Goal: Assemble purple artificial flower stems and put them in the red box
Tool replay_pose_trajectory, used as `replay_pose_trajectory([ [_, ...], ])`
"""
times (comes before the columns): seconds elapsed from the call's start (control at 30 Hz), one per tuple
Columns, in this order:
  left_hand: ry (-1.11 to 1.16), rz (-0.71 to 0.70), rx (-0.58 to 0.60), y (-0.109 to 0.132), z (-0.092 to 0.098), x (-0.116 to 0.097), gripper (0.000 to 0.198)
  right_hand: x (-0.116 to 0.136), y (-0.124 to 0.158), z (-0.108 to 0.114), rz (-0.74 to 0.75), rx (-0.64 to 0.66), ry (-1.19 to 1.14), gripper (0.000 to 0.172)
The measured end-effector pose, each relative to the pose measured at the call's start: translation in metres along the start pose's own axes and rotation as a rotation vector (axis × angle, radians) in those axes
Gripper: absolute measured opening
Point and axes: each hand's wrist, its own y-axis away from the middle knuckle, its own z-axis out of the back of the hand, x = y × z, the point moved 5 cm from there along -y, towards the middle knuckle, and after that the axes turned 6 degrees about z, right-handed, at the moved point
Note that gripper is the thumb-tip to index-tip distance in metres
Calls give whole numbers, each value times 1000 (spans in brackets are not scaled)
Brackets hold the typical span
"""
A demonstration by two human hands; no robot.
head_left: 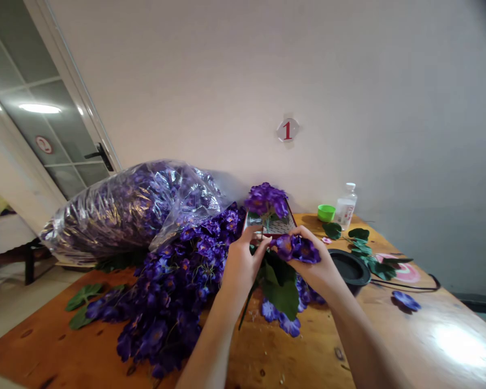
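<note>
The left hand (245, 265) is closing around the thin green stem of an artificial purple flower bunch (266, 200), while the right hand (311, 260) is curling firmly around a cluster of purple fabric blossoms (295, 248); from here, I can't tell whether those blossoms are joined to the stem. The bunch is standing upright between both hands, above a wooden table (267, 354), with broad green artificial leaves (281, 283) hanging just below it. Directly behind the bunch, a red-edged box (269, 224) is leaning, partly hidden. To the bunch's left, a large heap of loose purple flower sprays (162, 286) is spreading across the table, and beyond that heap a clear plastic bag (125, 210) is bulging with many more. To the bunch's right, a black pot (350, 267) is sitting among loose green leaves (358, 240), with a green cup (326, 212) and a plastic bottle (345, 206) standing farther back. One single blossom (406, 300) is lying well off to the right, so only this one bunch is up in the hands while most of the flowers are lying in the heap and bag.
</note>
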Motion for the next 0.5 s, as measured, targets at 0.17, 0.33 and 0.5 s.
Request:
replay_pose_trajectory([
  [0.17,136,-99,113,4,-8,-1,25,-16,-4,0,2,-82,-4,23],
  [0.33,262,-34,-18,3,-10,7,54,-18,-7,4,-28,-165,-80,26],
  [0.5,191,-50,69,3,-17,3,32,-22,-7,3,-19,-185,-98,21],
])
